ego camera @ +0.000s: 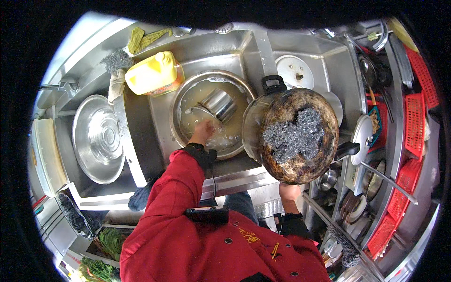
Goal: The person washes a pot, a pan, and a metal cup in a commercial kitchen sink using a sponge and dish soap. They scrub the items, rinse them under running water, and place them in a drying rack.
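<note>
My left hand (pixel 205 131) reaches into cloudy water in a round metal basin (pixel 173 116), its fingertips partly under the surface. Beside those fingers a stainless steel mug (pixel 220 104) lies tipped over in the water; whether I grip it is unclear. A metal cooking pot (pixel 255 130) with black handles is turned with its scorched base up, over the sink's right side. On that base lies a clump of steel wool scourer (pixel 294 135). My right hand (pixel 289 192) holds the pot at its near edge, the fingers hidden behind it.
A yellow jug (pixel 151 74) stands left of the basin. Farther left, a large metal bowl (pixel 100 139) sits in another sink compartment. A round lid (pixel 295 71) lies in the right compartment. Red plastic baskets (pixel 414 123) and shelved pans line the right side.
</note>
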Tool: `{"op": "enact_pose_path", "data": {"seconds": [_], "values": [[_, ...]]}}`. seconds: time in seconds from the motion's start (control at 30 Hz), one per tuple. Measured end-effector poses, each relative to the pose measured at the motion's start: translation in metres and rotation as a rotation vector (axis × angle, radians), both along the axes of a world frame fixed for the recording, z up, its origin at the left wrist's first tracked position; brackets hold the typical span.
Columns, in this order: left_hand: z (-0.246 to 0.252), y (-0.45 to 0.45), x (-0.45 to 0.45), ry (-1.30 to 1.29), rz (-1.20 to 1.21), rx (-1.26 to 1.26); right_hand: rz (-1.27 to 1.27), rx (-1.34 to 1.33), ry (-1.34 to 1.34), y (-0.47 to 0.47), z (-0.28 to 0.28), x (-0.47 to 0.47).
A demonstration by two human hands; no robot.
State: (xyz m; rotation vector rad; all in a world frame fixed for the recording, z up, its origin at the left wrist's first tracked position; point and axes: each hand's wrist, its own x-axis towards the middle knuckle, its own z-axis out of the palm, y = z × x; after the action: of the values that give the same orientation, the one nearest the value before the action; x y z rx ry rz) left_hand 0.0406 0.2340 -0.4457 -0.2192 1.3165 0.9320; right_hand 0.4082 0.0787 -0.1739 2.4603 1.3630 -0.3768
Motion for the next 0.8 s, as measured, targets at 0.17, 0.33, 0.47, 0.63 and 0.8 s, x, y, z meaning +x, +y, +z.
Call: {"op": "enact_pose_path", "data": {"seconds": [0.17, 0.33, 0.47, 0.63, 0.8], "values": [[0.010, 0.046, 0.002, 0.923, -0.371, -0.402, 0.025, 0.067, 0.024, 0.000, 0.003, -0.003], [0.009, 0.051, -0.039, 1.116, -0.878, -0.118, 0.100, 0.171, 0.025, -0.001, 0.003, -0.004], [0.028, -0.012, -0.030, 0.543, -1.165, 0.352, 0.104, 0.017, 0.008, -0.001, 0.004, -0.003], [0.045, -0.033, 0.004, 0.051, -0.550, -0.106, 0.021, 0.042, 0.010, -0.002, 0.001, -0.001], [0.110, 0.050, -0.029, 1.244, -1.374, 0.031, -0.021, 0.046, 0.024, -0.001, -0.001, 0.000]]}}
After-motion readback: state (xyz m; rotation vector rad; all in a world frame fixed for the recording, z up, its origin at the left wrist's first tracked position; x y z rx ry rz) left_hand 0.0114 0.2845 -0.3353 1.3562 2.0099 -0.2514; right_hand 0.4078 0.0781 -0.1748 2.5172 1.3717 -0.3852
